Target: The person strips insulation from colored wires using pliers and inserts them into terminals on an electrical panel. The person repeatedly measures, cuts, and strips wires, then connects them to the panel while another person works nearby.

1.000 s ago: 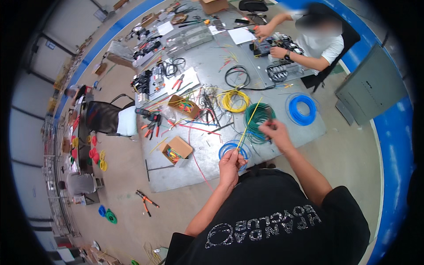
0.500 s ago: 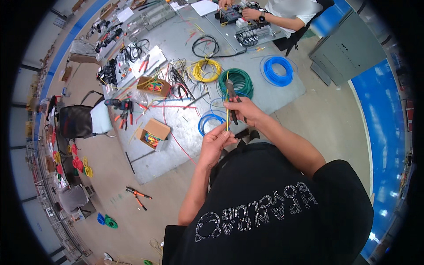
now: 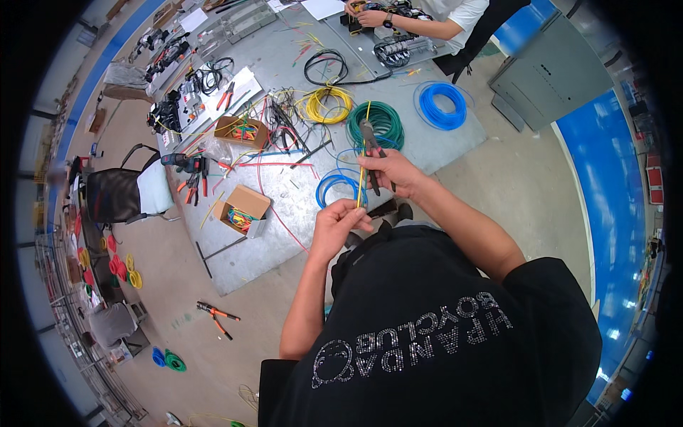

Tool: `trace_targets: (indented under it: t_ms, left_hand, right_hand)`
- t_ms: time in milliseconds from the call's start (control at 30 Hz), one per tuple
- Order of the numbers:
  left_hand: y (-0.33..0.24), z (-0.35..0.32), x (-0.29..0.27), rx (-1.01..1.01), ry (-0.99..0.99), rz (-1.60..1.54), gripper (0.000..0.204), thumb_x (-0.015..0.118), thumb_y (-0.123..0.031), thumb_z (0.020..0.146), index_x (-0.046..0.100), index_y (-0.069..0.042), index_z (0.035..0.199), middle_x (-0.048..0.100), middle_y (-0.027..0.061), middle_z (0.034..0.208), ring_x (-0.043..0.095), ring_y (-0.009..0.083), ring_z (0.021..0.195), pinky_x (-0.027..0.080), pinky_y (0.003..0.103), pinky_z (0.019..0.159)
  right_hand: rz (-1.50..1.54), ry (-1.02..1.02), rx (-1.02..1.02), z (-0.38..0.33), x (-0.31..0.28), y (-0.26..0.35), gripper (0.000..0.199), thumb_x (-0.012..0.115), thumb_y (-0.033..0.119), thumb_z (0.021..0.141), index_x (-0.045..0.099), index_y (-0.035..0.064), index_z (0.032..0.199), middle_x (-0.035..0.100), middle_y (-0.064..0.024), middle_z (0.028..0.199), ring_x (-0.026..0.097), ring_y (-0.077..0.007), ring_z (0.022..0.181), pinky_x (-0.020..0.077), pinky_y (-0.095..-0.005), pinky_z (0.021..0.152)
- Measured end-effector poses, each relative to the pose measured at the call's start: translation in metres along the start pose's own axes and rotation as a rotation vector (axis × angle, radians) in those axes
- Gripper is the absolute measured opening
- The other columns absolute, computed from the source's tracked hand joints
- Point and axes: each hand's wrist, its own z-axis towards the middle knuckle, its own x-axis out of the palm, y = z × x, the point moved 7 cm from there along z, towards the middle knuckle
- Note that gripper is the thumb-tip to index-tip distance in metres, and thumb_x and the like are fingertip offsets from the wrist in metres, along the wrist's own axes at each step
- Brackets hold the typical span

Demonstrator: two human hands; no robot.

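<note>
Centre frame, above the bench (image 3: 455, 153) edge: yellow wire (image 3: 362, 174) pinched by left hand (image 3: 340, 226) fingers at lower end. Right hand (image 3: 393, 173) fingers clenched around pliers (image 3: 371, 146), jaws at wire. Risk: slack pinch, wire slipping; excess squeeze, likely nicked conductor.

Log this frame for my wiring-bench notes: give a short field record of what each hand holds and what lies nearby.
left hand: left hand pinches the lower end of a thin yellow wire
right hand: right hand grips dark-handled pliers against the wire
wire pose: runs roughly upright between the hands
surface: grey metal worktable
nearby coils: green wire coil, yellow wire coil, small blue wire coil
other: open cardboard box; a co-worker's hands at the far end
</note>
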Motion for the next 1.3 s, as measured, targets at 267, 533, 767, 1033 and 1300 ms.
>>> trace_targets:
  t_ms: [267, 533, 767, 1033, 1300]
  left_hand:
    - [0.014, -0.003, -0.005, -0.002, 0.057, -0.104, 0.010, 0.064, -0.007, 0.098, 0.060, -0.001, 0.090, 0.065, 0.0070, 0.072, 0.060, 0.0136, 0.056, 0.058, 0.032, 0.067]
    - [0.036, -0.030, -0.020, -0.125, 0.185, -0.045, 0.012, 0.066, -0.014, 0.098, 0.063, -0.003, 0.093, 0.065, 0.0047, 0.077, 0.061, 0.0122, 0.066, 0.055, 0.028, 0.075]
    - [-0.005, 0.045, -0.068, -0.191, -0.083, -0.282, 0.046, 0.054, -0.037, 0.105, 0.056, 0.002, 0.131, 0.068, 0.0144, 0.118, 0.065, 0.0247, 0.111, 0.052, 0.043, 0.099]
    - [-0.022, 0.119, -0.085, -0.171, -0.357, -0.074, 0.019, 0.064, -0.016, 0.100, 0.065, -0.001, 0.111, 0.062, 0.0010, 0.077, 0.058, 0.0086, 0.063, 0.055, 0.027, 0.059]
    - [-0.010, 0.090, -0.092, -0.131, -0.657, -0.093, 0.023, 0.056, -0.016, 0.102, 0.065, 0.002, 0.113, 0.048, -0.0035, 0.066, 0.031, 0.0032, 0.047, 0.023, 0.021, 0.042]
  right_hand:
    - [-0.007, -0.005, -0.017, -0.008, 0.020, -0.014, 0.022, 0.076, 0.026, 0.092, 0.061, 0.0101, 0.096, 0.060, 0.0015, 0.081, 0.059, -0.0104, 0.068, 0.0519, -0.0309, 0.062]
    - [-0.257, 0.077, -0.011, -0.027, 0.042, -0.022, 0.023, 0.074, 0.027, 0.093, 0.063, 0.0068, 0.094, 0.061, -0.0009, 0.078, 0.059, -0.0097, 0.066, 0.0483, -0.0270, 0.059]
    - [-0.332, 0.109, -0.068, -0.027, 0.052, -0.052, 0.024, 0.073, 0.025, 0.093, 0.064, 0.0026, 0.092, 0.059, -0.0009, 0.072, 0.056, -0.0099, 0.063, 0.0462, -0.0274, 0.056]
    - [-0.747, 0.201, -0.250, -0.022, 0.042, -0.088, 0.031, 0.076, 0.031, 0.088, 0.064, 0.0025, 0.087, 0.061, -0.0086, 0.068, 0.059, -0.0186, 0.060, 0.0467, -0.0380, 0.059]
    - [-0.775, 0.479, -0.156, -0.015, 0.012, -0.075, 0.042, 0.064, 0.045, 0.097, 0.067, 0.0034, 0.096, 0.069, -0.0075, 0.080, 0.065, -0.0171, 0.074, 0.0505, -0.0357, 0.067]
